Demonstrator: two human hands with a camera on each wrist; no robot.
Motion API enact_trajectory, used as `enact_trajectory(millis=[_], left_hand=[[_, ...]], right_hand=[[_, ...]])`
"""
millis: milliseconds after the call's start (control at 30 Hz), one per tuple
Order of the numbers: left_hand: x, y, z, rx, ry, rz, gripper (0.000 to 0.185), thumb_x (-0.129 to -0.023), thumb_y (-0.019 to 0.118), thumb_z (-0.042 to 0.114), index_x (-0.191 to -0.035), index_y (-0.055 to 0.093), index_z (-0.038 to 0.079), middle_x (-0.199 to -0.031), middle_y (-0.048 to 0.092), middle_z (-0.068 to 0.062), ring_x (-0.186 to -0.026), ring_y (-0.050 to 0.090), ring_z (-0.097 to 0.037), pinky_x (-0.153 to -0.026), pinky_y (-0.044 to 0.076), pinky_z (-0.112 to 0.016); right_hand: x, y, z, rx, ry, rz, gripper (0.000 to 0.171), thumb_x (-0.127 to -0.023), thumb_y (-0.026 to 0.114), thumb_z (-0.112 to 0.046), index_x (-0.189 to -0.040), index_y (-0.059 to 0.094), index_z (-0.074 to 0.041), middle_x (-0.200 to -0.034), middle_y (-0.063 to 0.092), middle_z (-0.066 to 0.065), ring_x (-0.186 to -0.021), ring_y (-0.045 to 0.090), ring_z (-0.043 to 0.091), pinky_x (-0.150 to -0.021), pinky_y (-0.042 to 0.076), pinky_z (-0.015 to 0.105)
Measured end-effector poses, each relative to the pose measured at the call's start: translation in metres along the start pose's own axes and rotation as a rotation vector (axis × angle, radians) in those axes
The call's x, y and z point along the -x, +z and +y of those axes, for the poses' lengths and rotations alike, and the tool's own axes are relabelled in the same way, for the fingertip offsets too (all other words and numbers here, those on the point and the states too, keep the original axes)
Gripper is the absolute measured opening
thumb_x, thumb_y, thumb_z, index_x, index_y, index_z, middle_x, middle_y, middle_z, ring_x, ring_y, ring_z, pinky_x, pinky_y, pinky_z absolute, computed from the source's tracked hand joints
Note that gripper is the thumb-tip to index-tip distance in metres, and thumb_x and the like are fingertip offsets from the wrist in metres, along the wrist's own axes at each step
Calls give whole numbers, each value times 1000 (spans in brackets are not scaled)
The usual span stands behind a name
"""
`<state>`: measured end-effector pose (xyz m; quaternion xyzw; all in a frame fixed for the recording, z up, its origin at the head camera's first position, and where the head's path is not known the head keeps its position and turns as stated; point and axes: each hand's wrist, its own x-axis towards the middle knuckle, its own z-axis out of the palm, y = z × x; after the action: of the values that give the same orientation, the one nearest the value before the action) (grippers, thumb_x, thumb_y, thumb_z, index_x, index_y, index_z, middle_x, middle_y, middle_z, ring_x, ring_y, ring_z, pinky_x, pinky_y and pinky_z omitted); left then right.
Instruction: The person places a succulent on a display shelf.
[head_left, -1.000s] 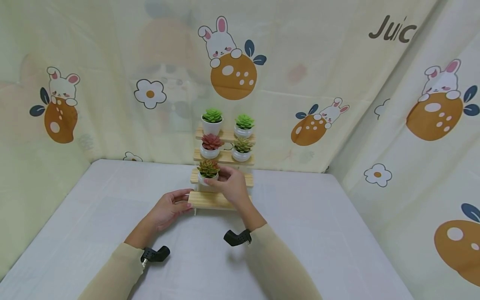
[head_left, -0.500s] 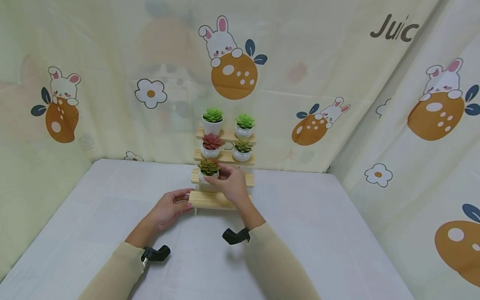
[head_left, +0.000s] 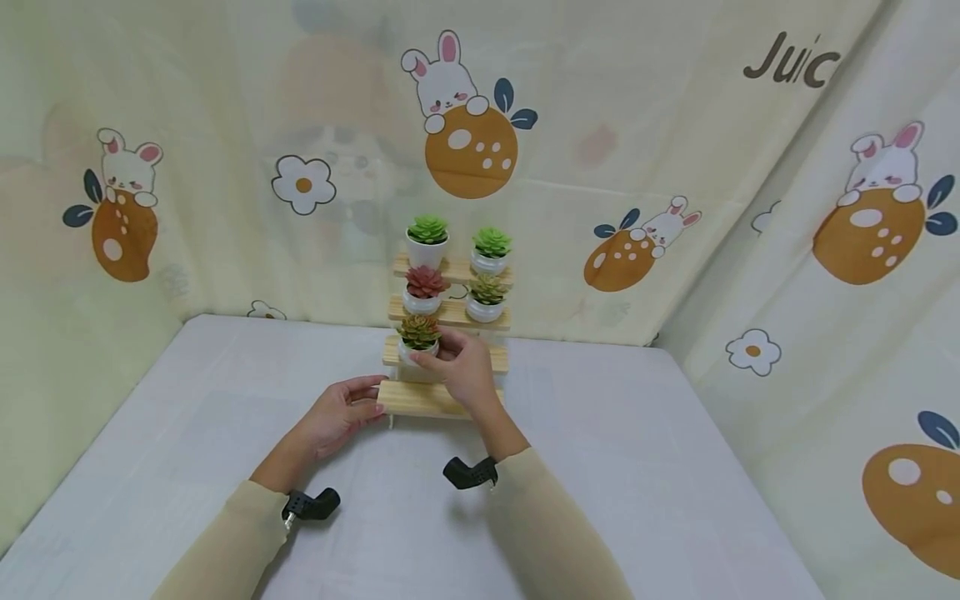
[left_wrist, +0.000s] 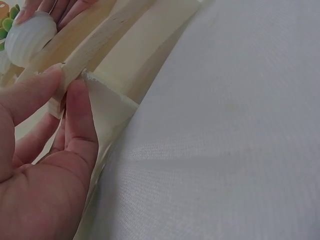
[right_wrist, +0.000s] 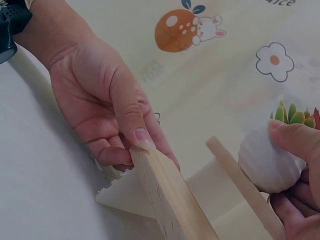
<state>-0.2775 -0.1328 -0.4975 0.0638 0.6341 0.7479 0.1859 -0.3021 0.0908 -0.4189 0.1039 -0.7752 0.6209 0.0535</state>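
Note:
A small wooden tiered stand (head_left: pixel 423 400) with several step shelves stands on the white table. My left hand (head_left: pixel 341 418) pinches the left end of its lowest shelf, thumb against the board's edge, as the left wrist view shows at the board (left_wrist: pixel 82 55). My right hand (head_left: pixel 467 371) grips a potted succulent (head_left: pixel 418 332) with orange-green leaves at the left of the second shelf from the bottom. Its white ribbed pot (right_wrist: pixel 267 157) is upright between thumb and fingers. In the right wrist view the pot appears at the shelf; whether it bears on the board is hard to tell.
Higher shelves carry a red succulent (head_left: pixel 425 287), a yellow-green one (head_left: pixel 487 296) and two bright green ones, at left (head_left: pixel 427 237) and right (head_left: pixel 491 248). A patterned curtain (head_left: pixel 360 125) hangs close behind the stand. The white table (head_left: pixel 637 467) spreads to both sides.
Both hands keep their places and holds. The view has shifted very slightly; the potted succulent's position on the shelf is nearly the same.

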Motion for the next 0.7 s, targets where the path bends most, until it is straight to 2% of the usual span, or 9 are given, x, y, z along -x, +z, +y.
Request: enact_trajectory(millis=[233,600,700], left_hand=[[-2,0,-2,0,-1,-13,63,-98,63,-3,-154,36,-6,-139,56,-20,-109,66,-13,-95,60,-28],[-2,-2,-4,20,2,5,63,-97,63,-5,-154,37,-5,-131,60,-13,-105,67,-12,-92,61,-26],[-2,-2,-2,2,19,-14,63,-97,62,-5,-154,34,-7,-131,59,-16,-105,66,-12,-93,60,-25]], right_hand=[[2,-1,2,-27,0,-10,46,-81,88,-16,-124,73,-7,-121,74,12,-110,72,22,-89,62,26],[-1,3,4,-55,-11,-15,48,-82,87,-14,-126,71,-3,-124,73,15,-113,72,24,-90,62,27],[-1,3,4,-47,-14,-1,50,-82,87,-15,-127,70,-3,-126,72,15,-117,70,24,-93,61,28]])
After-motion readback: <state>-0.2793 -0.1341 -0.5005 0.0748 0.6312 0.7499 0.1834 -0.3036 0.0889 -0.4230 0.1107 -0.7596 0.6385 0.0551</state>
